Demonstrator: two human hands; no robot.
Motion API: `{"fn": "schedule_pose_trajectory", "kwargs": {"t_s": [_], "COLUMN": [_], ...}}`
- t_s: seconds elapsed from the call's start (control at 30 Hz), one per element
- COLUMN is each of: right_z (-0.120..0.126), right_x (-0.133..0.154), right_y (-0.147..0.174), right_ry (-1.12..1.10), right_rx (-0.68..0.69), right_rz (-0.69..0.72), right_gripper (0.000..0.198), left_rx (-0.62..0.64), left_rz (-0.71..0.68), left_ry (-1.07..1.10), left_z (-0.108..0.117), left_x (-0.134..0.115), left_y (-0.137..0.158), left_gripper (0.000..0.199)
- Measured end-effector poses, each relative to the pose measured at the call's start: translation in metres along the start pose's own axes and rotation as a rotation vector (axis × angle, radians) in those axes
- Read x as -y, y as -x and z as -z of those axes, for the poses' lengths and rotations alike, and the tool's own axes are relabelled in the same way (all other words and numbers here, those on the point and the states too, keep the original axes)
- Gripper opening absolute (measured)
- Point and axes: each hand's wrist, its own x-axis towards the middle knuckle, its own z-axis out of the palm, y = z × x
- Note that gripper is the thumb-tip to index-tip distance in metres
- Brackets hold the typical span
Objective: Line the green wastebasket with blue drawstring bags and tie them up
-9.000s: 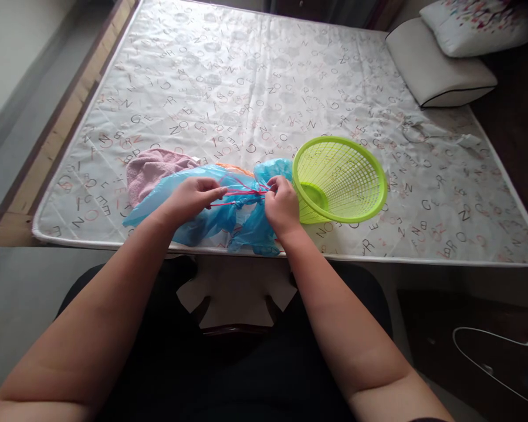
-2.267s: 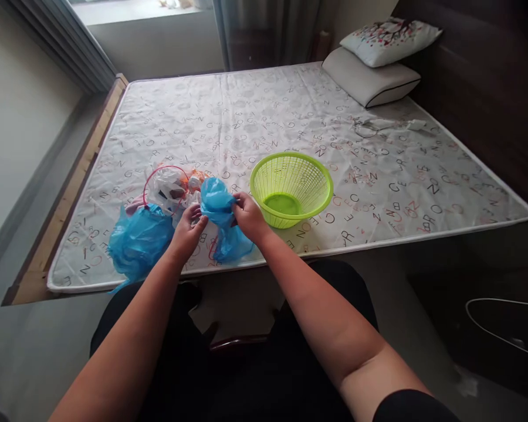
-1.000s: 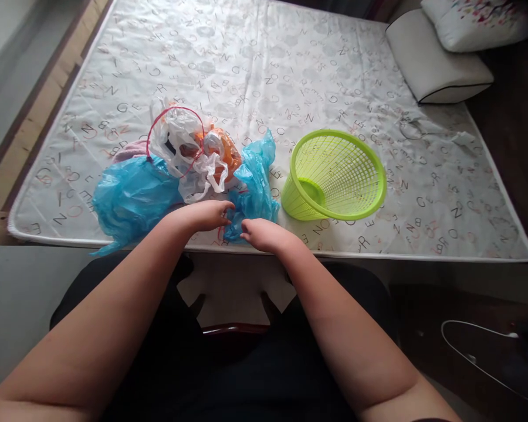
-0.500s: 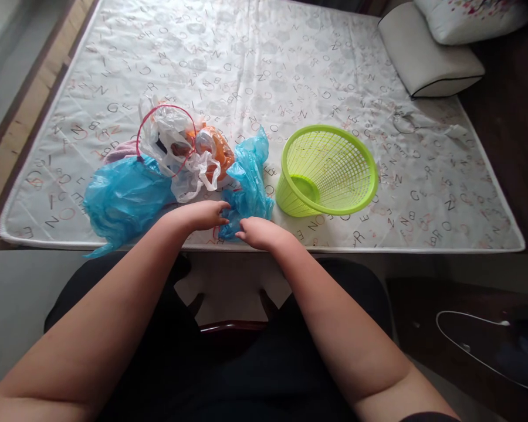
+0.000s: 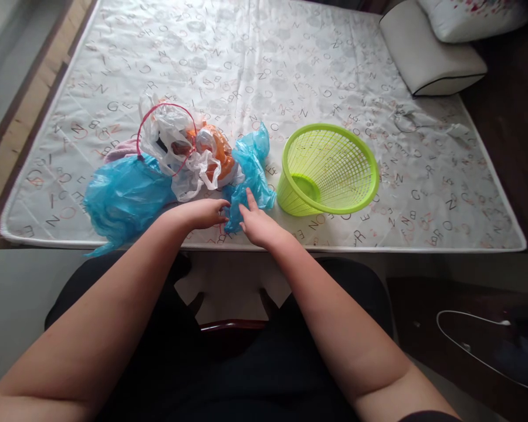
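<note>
A crumpled blue plastic bag (image 5: 253,170) lies on the mattress between the heap of bags and the green basket. My left hand (image 5: 205,214) is at the bag's near left edge, its fingers curled in on the plastic. Over the bag's near right part is my right hand (image 5: 261,225), with the index finger stretched forward and the thumb apart. It touches the bag without gripping it. To the right, a lime-green mesh plastic basket (image 5: 286,196) leans, its wide mouth tilted toward the right.
Left of the hands lie a bulging blue bag (image 5: 127,190) with a pink-red loop (image 5: 158,106), white bags (image 5: 169,126), an orange bag (image 5: 222,152) and pink cloth (image 5: 121,151). A letter-printed mattress (image 5: 290,76) holds everything. Pillows (image 5: 431,53) sit at the far right corner.
My right hand has opened, its index finger now extended forward over the blue plastic bag. The bag's near end has shifted slightly and spread. My left hand has barely moved.
</note>
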Motion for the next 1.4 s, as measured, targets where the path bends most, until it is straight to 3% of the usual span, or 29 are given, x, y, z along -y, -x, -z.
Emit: {"fn": "schedule_pose_trajectory", "kwargs": {"t_s": [0.27, 0.47, 0.53, 0.6, 0.7, 0.87, 1.03, 1.17, 1.27, 1.4], "right_z": [-0.001, 0.011, 0.010, 0.009, 0.008, 0.012, 0.017, 0.023, 0.023, 0.021], "right_x": [0.000, 0.000, -0.001, -0.003, -0.006, -0.012, -0.009, 0.000, 0.004, 0.008], "right_y": [-0.020, -0.015, -0.016, -0.017, -0.019, -0.016, -0.011, -0.003, 0.001, 0.001], "right_ry": [-0.347, -0.704, -0.821, -0.895, -0.857, -0.579, -0.339, -0.385, -0.478, -0.443], "right_rx": [-0.300, -0.570, -0.604, -0.619, -0.693, -0.839, -0.816, -0.835, -0.838, -0.778], "right_rz": [0.120, 0.273, 0.300, 0.319, 0.294, 0.154, 0.066, 0.028, 0.082, 0.207], "right_gripper": [0.064, 0.056, 0.054, 0.054, 0.052, 0.051, 0.049, 0.031, 0.020, 0.035], "left_rx": [-0.026, -0.323, -0.439, -0.534, -0.633, -0.822, -0.820, -0.645, -0.551, -0.512], "left_rz": [-0.087, -0.107, -0.073, -0.031, -0.028, -0.082, -0.131, -0.139, -0.115, -0.140], "left_ry": [-0.054, 0.096, 0.170, 0.223, 0.287, 0.445, 0.752, 1.164, 1.367, 1.487], "left_z": [-0.008, -0.009, -0.006, -0.002, 0.004, 0.011, 0.011, 0.010, 0.013, 0.020], "left_x": [-0.003, -0.006, -0.005, -0.004, -0.005, -0.009, -0.012, -0.020, -0.024, -0.028], "left_y": [0.002, 0.002, -0.001, -0.003, -0.003, 0.000, 0.000, 0.001, 0.004, 0.008], "left_gripper": [0.038, 0.063, 0.061, 0.046, 0.023, 0.020, 0.026, 0.039, 0.047, 0.050]}}
